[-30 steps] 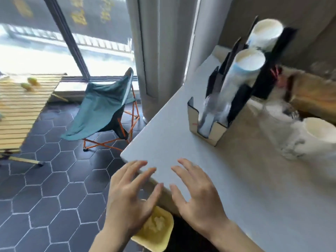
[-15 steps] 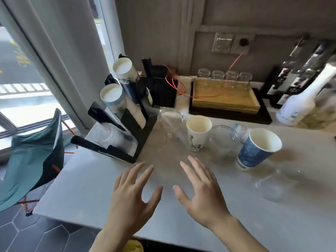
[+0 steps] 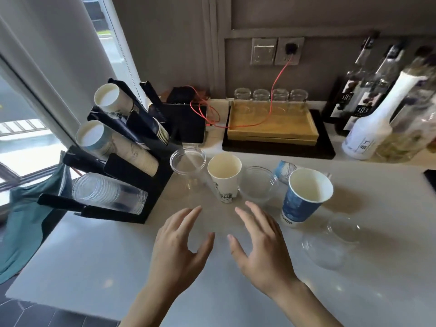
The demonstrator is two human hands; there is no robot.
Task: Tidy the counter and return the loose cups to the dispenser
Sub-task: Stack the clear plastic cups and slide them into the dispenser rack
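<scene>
Worktop (image 3: 99, 260): pale, stone-like, beside a window.

Dispenser (image 3: 132, 175): black rack at the left end, three slanted rows. Top row and middle row hold paper cups, bottom row holds a clear stack (image 3: 111, 193); all mouths face left.

Loose cups, left to right: clear cup (image 3: 188, 161), upright, just beside the rack; white cup (image 3: 224, 177), upright, printed figure on its side, touching or nearly touching the clear one; clear lid or shallow cup (image 3: 258, 185) just right of it; small blue-white cup (image 3: 284, 169) lying on its side behind; blue cup (image 3: 304, 197), upright, tall; clear cup on its side (image 3: 330, 241) at the near right.

Left hand (image 3: 179, 246): palm down over the worktop, fingers spread, grip released, holding nothing.

Right hand (image 3: 262, 246): the same, fingers spread, grip released, fingertips near the white cup's base without touching.

Behind: wooden tray (image 3: 271, 125) with four glass jars, red cable, bottles (image 3: 368, 119) at the right.
</scene>
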